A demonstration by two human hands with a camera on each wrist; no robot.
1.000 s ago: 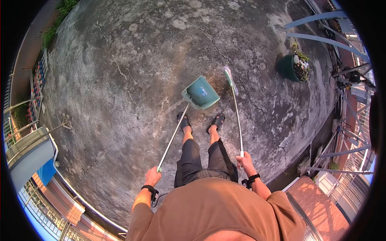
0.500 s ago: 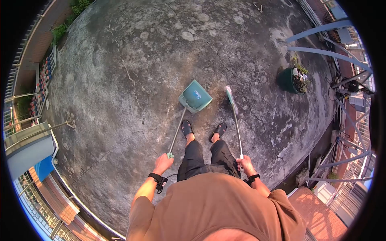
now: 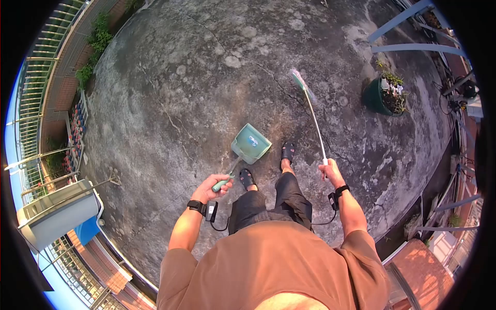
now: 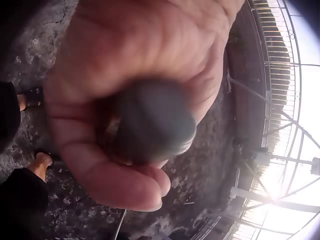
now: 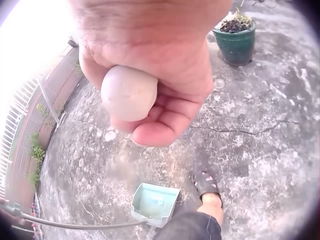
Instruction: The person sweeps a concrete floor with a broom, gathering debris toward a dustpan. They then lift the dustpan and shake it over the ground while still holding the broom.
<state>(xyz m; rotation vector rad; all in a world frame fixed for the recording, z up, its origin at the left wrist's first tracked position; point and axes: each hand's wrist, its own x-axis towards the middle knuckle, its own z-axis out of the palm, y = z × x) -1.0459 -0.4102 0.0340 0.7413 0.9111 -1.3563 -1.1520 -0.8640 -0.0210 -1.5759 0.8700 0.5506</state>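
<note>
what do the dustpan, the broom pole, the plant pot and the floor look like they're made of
Dustpan: probably plastic, semi-matte, from its thin, moulded pale-green walls.
Broom pole: likely metal, perhaps painted; it is slim, straight and bright along its length.
Plant pot: dark green and smooth, maybe glazed ceramic, though plastic is possible.
Floor: apparently concrete, rough and matte, with cracks and blotchy stains.

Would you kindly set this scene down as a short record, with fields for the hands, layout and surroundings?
left hand: holds the dustpan by its green handle
right hand: grips the long-handled broom
layout: dustpan to the left, nearer the sandals; broom extending farther out on the right
plant pot: green, at the right
floor: cracked, stained
</note>
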